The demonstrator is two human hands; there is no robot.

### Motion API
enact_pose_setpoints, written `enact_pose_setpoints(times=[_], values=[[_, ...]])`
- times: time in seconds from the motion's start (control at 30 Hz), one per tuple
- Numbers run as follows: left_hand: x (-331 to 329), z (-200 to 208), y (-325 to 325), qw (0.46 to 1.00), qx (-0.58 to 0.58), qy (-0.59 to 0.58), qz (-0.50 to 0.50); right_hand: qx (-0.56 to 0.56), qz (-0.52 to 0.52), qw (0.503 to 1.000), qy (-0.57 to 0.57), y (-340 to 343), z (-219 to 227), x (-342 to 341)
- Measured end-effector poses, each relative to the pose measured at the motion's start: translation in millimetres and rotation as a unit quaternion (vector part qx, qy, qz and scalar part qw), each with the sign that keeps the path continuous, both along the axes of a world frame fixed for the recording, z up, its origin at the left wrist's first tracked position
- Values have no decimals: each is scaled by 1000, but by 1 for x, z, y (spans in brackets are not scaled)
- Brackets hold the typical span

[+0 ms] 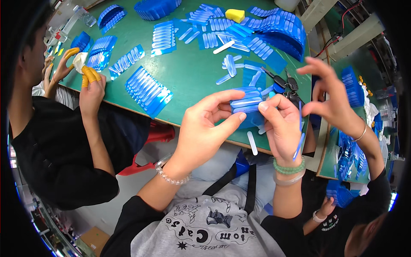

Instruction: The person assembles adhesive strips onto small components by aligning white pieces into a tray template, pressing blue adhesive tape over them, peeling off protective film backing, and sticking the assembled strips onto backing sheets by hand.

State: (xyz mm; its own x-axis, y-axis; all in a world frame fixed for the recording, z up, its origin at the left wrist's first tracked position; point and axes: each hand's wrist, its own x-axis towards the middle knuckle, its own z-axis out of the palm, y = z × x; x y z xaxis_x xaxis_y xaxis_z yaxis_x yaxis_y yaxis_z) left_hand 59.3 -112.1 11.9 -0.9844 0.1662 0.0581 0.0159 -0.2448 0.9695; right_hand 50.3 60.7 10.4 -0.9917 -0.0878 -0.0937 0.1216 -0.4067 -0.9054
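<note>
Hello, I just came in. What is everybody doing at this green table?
The person wearing the camera holds a blue sheet of small white strips between the left hand and the right hand, at the edge of the green table. Many more such sheets and loose strips lie on it, beside a bunch of keys. A co-worker on the left, with yellow finger covers, holds something white. Another person's hand is raised on the right.

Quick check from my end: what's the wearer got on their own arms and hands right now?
Both hands are bare, no gloves or finger cots. The left hand has a clear beaded bracelet at the wrist. The right hand has a green beaded bracelet above a pale bangle. Black sleeves are pushed up.
</note>
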Motion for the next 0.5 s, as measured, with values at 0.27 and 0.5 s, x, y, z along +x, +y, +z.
enact_pose_setpoints(times=[0.27, 0.5], values=[[1, -1, 0, 999, 37, -10, 20, 255, 186, 924, 218, -72, 41, -7], [-1, -4, 1, 998, 57, -25, 24, 498, 380, 646, 437, 63, 92, -24]])
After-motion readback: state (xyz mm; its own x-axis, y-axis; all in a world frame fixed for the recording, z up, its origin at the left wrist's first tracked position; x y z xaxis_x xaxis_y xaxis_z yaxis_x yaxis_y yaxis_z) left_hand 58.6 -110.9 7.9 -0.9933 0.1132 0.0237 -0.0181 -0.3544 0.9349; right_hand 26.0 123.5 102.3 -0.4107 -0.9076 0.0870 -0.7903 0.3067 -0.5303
